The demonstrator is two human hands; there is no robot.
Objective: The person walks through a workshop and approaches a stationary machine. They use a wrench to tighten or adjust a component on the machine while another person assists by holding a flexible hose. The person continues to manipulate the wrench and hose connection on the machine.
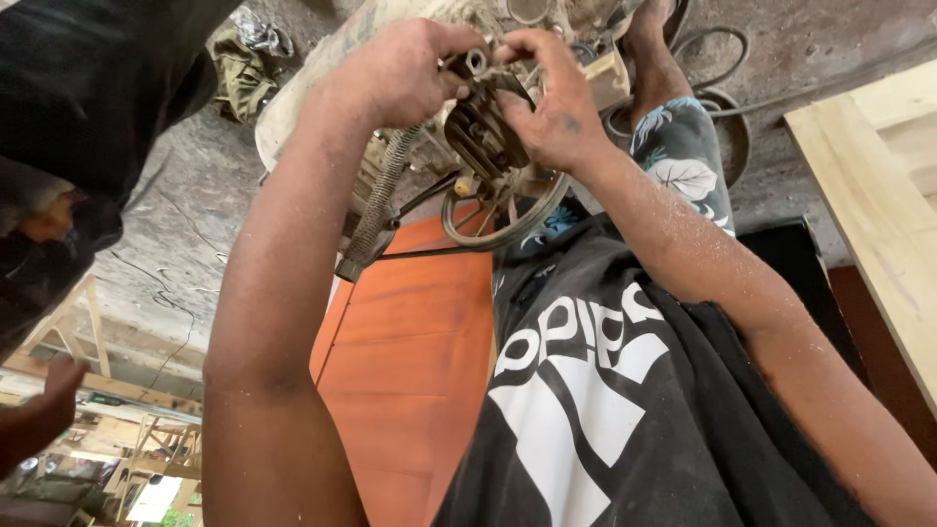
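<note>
My left hand [400,73] and my right hand [547,98] are both closed on a dark finned metal cylinder head [480,135] of a small dusty machine [322,68]. The left fingers pinch a short round fitting [475,61] at its top. The right fingers wrap over its right side. Below the finned part hangs a spoked pulley wheel [503,213] with a thin belt [429,252] running off to the left. A ribbed flexible hose [379,200] drops beside my left forearm. Sawdust speckles both arms.
An orange panel [410,361] lies under the pulley. A pale wooden board [878,185] lies at the right on the concrete floor [185,195], with black cables [727,73] at the top. Another person's dark garment [88,88] and hand [44,400] are at the left.
</note>
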